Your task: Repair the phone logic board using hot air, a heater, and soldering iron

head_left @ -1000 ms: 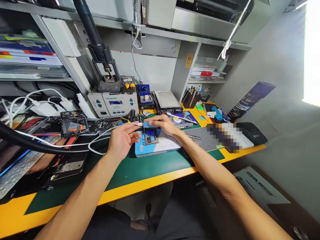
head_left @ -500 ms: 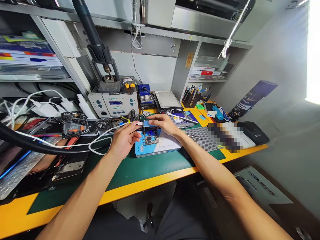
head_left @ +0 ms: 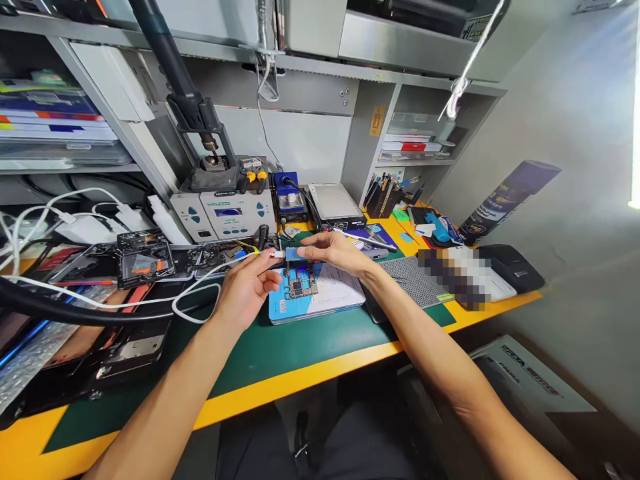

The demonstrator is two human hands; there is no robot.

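My left hand (head_left: 247, 283) pinches the white plug (head_left: 277, 254) of a white cable (head_left: 195, 283) that loops left across the green mat (head_left: 280, 347). My right hand (head_left: 333, 250) pinches a small blue part (head_left: 293, 253) right against that plug. Both hands hover just above a blue and white board holder (head_left: 330, 297) carrying a small circuit board (head_left: 299, 285).
A rework station (head_left: 223, 213) with its black handpiece stands behind, next to a small blue unit (head_left: 289, 198) and a flat heater plate (head_left: 334, 199). Opened phones (head_left: 145, 257) and cables lie left. A grey perforated mat (head_left: 410, 277), a tool holder (head_left: 383, 197) and a dark tube (head_left: 505, 197) sit right.
The view has shifted slightly. Both hands have lifted a little and keep the plug and the blue part together; the grip is unchanged.
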